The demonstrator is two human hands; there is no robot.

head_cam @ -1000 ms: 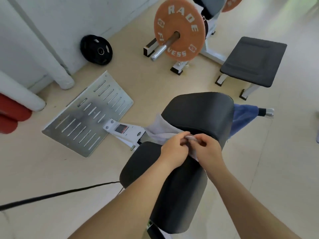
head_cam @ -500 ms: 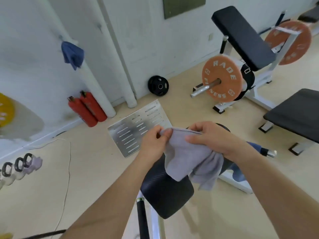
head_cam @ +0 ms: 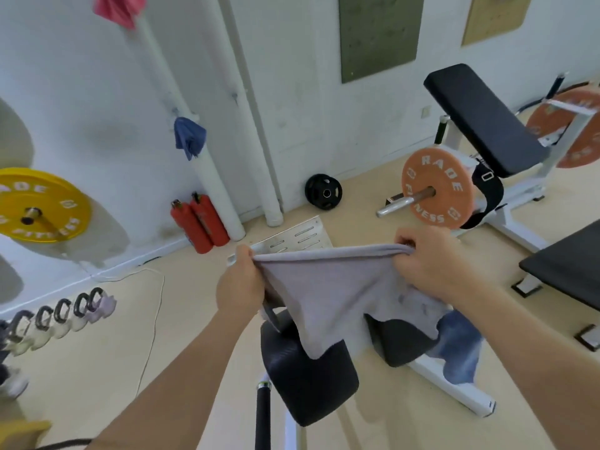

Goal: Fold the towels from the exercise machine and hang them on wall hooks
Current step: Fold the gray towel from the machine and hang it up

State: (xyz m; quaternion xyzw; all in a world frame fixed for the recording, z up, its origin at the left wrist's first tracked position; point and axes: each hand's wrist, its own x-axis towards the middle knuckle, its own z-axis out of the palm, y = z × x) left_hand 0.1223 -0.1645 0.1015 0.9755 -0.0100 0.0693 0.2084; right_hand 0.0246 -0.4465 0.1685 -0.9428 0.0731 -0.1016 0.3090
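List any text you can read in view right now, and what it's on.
"RADE", "F...NESS": near orange plate; the bar covers the middle letters.
"ADE", "FITNESS": yellow plate; first letter cut off at the picture's edge.
Far orange plate: lettering too blurred to read.

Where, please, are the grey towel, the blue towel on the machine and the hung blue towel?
grey towel (head_cam: 328,287): head view, middle of the spread cloth.
blue towel on the machine (head_cam: 461,349): head view, its hanging fold.
hung blue towel (head_cam: 190,136): head view, bunched centre.
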